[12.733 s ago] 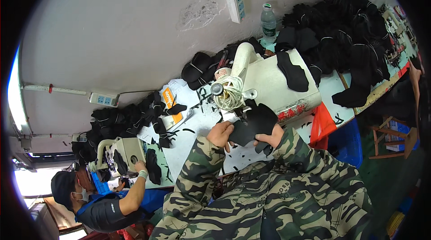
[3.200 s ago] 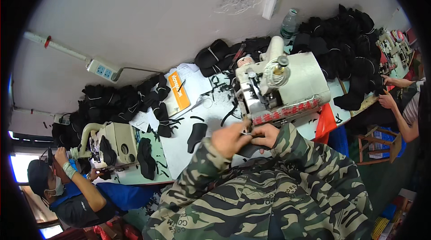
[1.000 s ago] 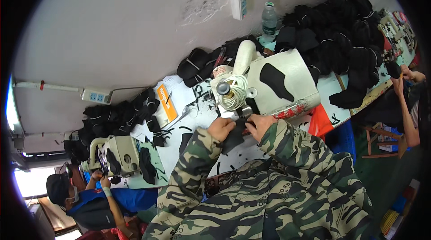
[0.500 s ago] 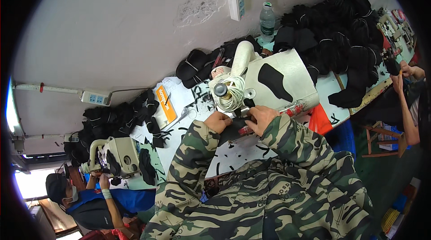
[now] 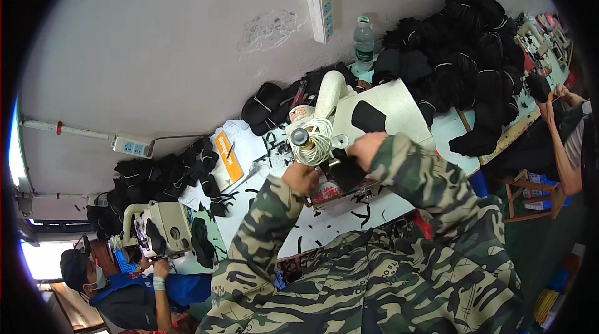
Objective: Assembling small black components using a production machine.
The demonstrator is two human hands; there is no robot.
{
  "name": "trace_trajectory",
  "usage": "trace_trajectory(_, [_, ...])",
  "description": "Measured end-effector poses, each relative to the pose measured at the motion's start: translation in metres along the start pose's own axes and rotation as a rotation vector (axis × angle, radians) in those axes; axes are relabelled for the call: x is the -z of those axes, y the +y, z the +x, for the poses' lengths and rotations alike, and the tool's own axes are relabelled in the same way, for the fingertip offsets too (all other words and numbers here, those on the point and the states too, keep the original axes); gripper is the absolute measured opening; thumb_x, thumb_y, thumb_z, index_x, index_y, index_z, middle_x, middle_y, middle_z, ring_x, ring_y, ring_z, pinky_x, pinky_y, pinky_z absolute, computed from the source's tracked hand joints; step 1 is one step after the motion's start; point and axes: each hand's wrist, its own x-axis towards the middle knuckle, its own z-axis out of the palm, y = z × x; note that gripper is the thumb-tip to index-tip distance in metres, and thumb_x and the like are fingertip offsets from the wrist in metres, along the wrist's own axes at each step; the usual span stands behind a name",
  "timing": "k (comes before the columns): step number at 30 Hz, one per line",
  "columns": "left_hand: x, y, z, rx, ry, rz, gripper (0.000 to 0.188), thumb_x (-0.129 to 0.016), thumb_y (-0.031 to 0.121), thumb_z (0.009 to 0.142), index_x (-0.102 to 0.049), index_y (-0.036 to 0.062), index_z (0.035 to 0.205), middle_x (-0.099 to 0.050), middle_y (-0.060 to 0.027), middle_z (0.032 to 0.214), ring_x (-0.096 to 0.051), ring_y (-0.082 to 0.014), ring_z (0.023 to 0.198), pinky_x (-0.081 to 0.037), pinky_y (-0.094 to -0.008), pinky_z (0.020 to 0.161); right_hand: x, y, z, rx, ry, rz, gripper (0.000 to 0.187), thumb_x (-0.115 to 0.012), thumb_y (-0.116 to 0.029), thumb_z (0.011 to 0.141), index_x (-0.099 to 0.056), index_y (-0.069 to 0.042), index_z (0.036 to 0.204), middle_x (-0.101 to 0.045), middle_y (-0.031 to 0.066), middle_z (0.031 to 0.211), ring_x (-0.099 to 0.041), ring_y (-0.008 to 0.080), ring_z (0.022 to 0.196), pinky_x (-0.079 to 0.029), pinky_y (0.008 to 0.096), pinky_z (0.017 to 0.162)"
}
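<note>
A cream industrial sewing machine (image 5: 400, 107) stands in front of me, a coil of white cord (image 5: 321, 140) looped about its head. My right hand (image 5: 368, 150) is closed on the edge of a black fabric piece (image 5: 347, 173), which hangs at the right side of the needle area. My left hand (image 5: 301, 178) is at the left of the machine head, below the cord. It is slightly blurred and its fingertips are hidden, so its grip does not show. A second black cut piece (image 5: 368, 117) lies flat on top of the machine.
Bundles of black fabric (image 5: 462, 53) heap up at the back right. A plastic bottle (image 5: 364, 44) stands beside them against the wall. Papers with an orange booklet (image 5: 228, 154) lie left of the machine. Black scraps litter the white table (image 5: 293, 240). Co-workers sit at either side.
The black fabric has shifted from between both hands to my right hand, up and to the right. The red-marked machine bed now shows beneath it. My left hand has moved slightly lower.
</note>
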Motion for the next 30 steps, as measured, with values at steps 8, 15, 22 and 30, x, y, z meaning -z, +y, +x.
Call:
trace_trajectory(8, [-0.051,0.014,-0.047,-0.397,-0.004,-0.062,0.021,-0.054,0.02,0.083,-0.055,0.0009,0.093,-0.059,-0.0097,0.061,-0.057,-0.0146,0.048,-0.044,-0.0285,0.047,-0.042,0.033,0.0,-0.248,0.579,-0.131,0.018,-0.058,-0.011,0.067,-0.055,-0.005,0.083,-0.054,0.0106,0.083,-0.055,0.0245,0.08,-0.048,0.0346,0.063])
trace_trajectory(15, [-0.051,0.007,-0.071,-0.455,0.361,0.007,0.043,-0.053,0.03,0.084,-0.044,0.0052,0.117,-0.061,-0.0153,0.088,-0.061,-0.0278,0.074,-0.046,-0.0367,0.063,-0.019,0.018,-0.039,-0.079,0.483,0.486,0.019,-0.055,-0.015,0.072,-0.054,-0.001,0.085,-0.057,0.0159,0.073,-0.059,0.0298,0.071,-0.047,0.0376,0.063])
trace_trajectory(22, [-0.037,-0.023,-0.055,-0.337,0.077,-0.302,0.032,-0.044,0.021,0.086,-0.047,0.0003,0.111,-0.059,-0.0189,0.084,-0.058,-0.0296,0.082,-0.042,-0.0355,0.071,-0.092,-0.049,-0.036,0.279,-0.006,1.4,0.024,-0.054,-0.012,0.082,-0.057,0.007,0.096,-0.061,0.0084,0.076,-0.057,0.0123,0.064,-0.046,0.0255,0.058])
trace_trajectory(30, [-0.03,0.002,-0.043,0.002,0.252,-0.172,0.027,-0.047,0.019,0.083,-0.057,-0.0047,0.087,-0.058,-0.0212,0.063,-0.06,-0.0281,0.051,-0.048,-0.0348,0.048,-0.1,-0.053,-0.029,-0.136,0.07,1.654,0.021,-0.054,-0.01,0.08,-0.058,0.01,0.088,-0.06,0.0121,0.065,-0.057,0.0148,0.047,-0.045,0.0236,0.041])
